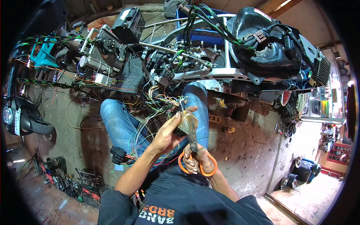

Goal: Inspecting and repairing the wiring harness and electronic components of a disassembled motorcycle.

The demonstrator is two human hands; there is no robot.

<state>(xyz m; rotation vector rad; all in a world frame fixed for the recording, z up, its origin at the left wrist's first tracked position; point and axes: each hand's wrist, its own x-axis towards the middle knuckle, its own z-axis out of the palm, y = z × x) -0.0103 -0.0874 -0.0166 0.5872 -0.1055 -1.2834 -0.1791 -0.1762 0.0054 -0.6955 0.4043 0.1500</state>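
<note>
My right hand (195, 162) grips a pair of scissors (193, 137) by its orange loops, the dark blades pointing away from me. In my left hand (167, 134) is a small yellowish, see-through flat piece (185, 125), pinched by thumb and fingers. The scissor blades lie against this piece; whether they cut into it I cannot tell. Just beyond my fingers is a bundle of colored wires (160, 100) with bared-looking ends. More thin wires run down over my lap to a black connector block (118, 154) beside my left thigh.
A stripped motorcycle frame (210, 76) with a black tank (258, 45) spans the far side. A battery (128, 24) and a radiator (98, 48) are at far left. Tools (88, 187) lie at lower left. A yellow cap (229, 129) sits on the floor to the right.
</note>
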